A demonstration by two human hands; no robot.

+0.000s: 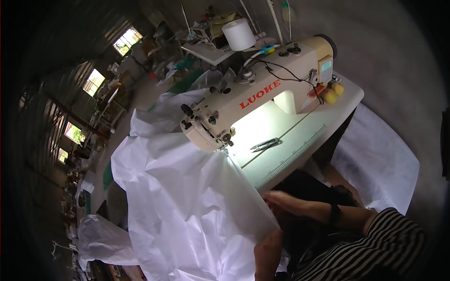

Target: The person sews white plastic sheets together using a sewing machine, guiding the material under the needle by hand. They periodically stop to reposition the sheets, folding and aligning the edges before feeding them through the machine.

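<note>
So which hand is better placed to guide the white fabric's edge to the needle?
Right, probably. The right hand lies on the white fabric edge, nearer the sewing machine; the left hand sits lower, mostly hidden by the sheet.

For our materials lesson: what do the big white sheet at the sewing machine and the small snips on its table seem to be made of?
White sheet: probably thin nonwoven or plastic-like fabric, matte and faintly translucent, creasing in sharp folds. Snips: likely bare metal, grey with a dull gleam under the machine's lamp.
</note>
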